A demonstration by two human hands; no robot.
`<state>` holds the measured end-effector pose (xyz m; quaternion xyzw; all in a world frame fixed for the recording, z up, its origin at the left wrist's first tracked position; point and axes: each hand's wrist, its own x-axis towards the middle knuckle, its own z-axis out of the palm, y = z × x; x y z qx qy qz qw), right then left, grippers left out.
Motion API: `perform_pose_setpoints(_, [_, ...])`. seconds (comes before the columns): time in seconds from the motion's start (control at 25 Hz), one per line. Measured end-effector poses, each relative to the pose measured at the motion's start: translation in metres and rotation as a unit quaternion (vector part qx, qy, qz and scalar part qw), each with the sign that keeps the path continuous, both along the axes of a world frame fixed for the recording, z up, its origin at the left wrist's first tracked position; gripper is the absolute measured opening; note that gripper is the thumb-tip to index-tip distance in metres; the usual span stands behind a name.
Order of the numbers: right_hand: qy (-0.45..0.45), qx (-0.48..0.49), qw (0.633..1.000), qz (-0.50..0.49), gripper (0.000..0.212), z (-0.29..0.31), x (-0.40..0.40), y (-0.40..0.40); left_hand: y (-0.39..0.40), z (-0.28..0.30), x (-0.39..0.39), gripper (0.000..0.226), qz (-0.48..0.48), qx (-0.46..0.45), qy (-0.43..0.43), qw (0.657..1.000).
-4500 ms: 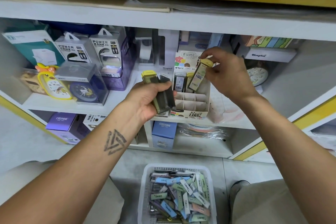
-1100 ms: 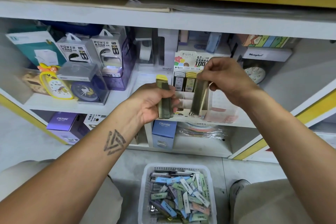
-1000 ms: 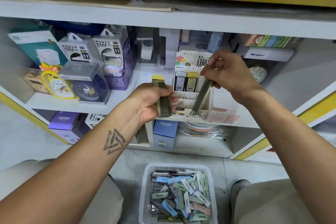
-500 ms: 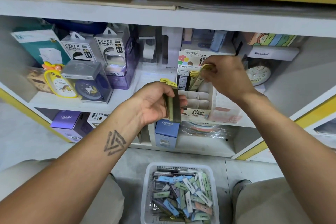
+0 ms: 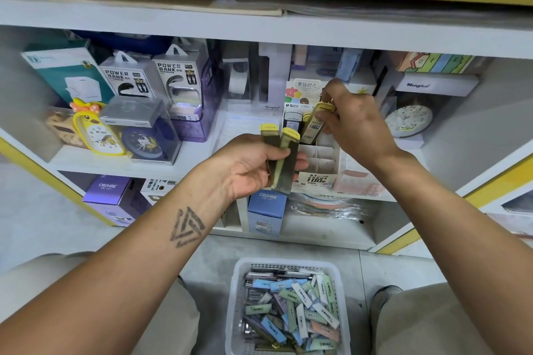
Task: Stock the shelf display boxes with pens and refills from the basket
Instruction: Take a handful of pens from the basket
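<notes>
Both hands are up at the shelf front. Left hand (image 5: 253, 164) is curled round two yellow-capped refill cases (image 5: 281, 158), thumb across their fronts; the cases stand nearly upright, caps up, long axes vertical and fanned slightly apart at the top, just near of the display box (image 5: 317, 170). Its forearm reaches up from the near left, tattooed side toward the camera. Right hand (image 5: 354, 124), knuckles up and wrist bent down, pinches a single refill case (image 5: 315, 124) near its yellow cap; that case tilts with its cap to the upper right and its lower end down in the far row of the divided box, beside two cases already standing there. On the floor between the knees sits the white basket (image 5: 239, 297), heaped with pastel refill packs (image 5: 300, 302) lying every way.
</notes>
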<state>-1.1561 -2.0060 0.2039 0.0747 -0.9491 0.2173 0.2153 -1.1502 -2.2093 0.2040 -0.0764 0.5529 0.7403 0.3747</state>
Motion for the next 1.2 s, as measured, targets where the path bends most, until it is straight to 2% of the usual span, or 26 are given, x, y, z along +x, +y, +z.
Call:
perform_pose_setpoints(0.2, [-0.007, 0.011, 1.0, 0.006, 0.009, 0.002, 0.0, 0.004, 0.001, 0.0, 0.001, 0.032, 0.0, -0.009, 0.004, 1.0])
perform_pose_setpoints(0.32, [-0.003, 0.054, 0.998, 0.01, 0.016, 0.001, 0.001, 0.001, 0.002, -0.001, 0.002, 0.033, 0.001, -0.009, 0.006, 1.0])
perform_pose_setpoints(0.4, [0.006, 0.048, 0.999, 0.0, 0.022, 0.002, 0.001, 0.0, 0.003, -0.002, 0.002, 0.033, 0.001, -0.004, 0.004, 1.0])
perform_pose_setpoints(0.48, [-0.05, -0.055, 0.997, -0.005, 0.025, 0.005, 0.003, -0.003, 0.003, -0.003, 0.001, 0.033, 0.003, 0.002, 0.006, 1.0])
perform_pose_setpoints(0.6, [-0.205, -0.235, 0.95, 0.022, 0.026, 0.007, 0.009, -0.013, 0.004, -0.004, 0.0, 0.034, 0.001, 0.009, 0.018, 1.0])
perform_pose_setpoints(0.68, [-0.25, -0.305, 0.918, 0.038, 0.026, 0.007, 0.009, -0.019, 0.005, -0.005, 0.0, 0.034, -0.002, 0.007, 0.026, 1.0])
perform_pose_setpoints(0.76, [-0.257, -0.348, 0.901, 0.04, 0.026, 0.009, 0.008, -0.018, 0.006, -0.006, -0.001, 0.03, 0.0, 0.004, 0.022, 1.0])
perform_pose_setpoints(0.92, [-0.225, -0.361, 0.905, 0.012, 0.016, 0.022, 0.01, 0.001, 0.003, -0.007, -0.006, 0.01, 0.033, -0.044, -0.001, 0.998])
perform_pose_setpoints(1.08, [-0.194, -0.354, 0.915, 0.021, 0.024, 0.029, 0.013, 0.022, 0.0, -0.009, -0.01, 0.012, 0.066, -0.085, 0.011, 0.994])
perform_pose_setpoints(1.2, [-0.204, -0.3, 0.932, 0.015, 0.025, 0.027, 0.012, 0.022, 0.0, -0.006, -0.009, 0.015, 0.074, -0.087, 0.001, 0.994])
